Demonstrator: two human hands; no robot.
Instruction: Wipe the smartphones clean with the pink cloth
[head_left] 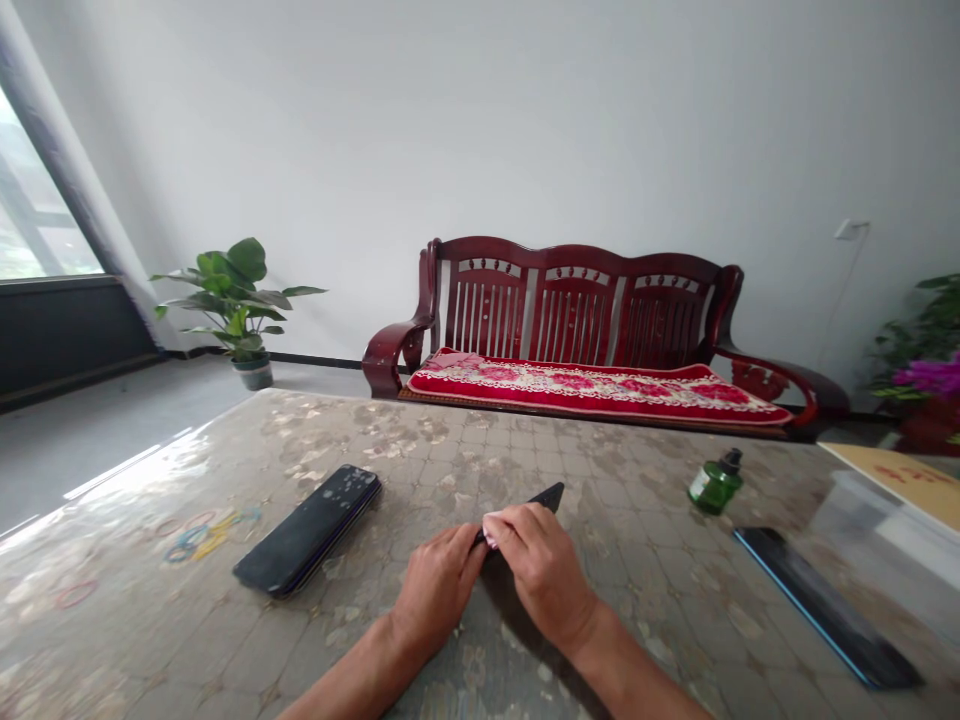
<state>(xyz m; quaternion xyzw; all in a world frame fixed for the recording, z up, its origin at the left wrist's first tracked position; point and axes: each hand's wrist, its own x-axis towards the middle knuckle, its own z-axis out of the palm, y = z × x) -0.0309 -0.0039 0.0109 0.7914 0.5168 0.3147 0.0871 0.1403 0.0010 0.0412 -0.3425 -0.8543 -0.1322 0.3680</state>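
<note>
Okay, so both hands are working above the near middle of the table (pixel 420 450), and a slim dark phone-like slab (pixel 550 496) is sitting between them, tilted nearly edge-on. The left hand (pixel 439 580) is pinching its near end, fingers closed. The right hand (pixel 547 575) is curling around it further along, with a bit of pale pink cloth (pixel 490 530) poking out at the fingertips. I'd call the handling underway, since the slab isn't lying down yet; whether its faces are finished I can't tell. Toward the left side, a stack of dark phones (pixel 307 530) is lying with pale spots showing on top, beside loose rubber bands (pixel 202 537). Toward the right edge, a blue-edged phone (pixel 825 605) is lying flat and untouched, and a green pump bottle (pixel 715 485) is standing just beyond it, nobody touching it.
</note>
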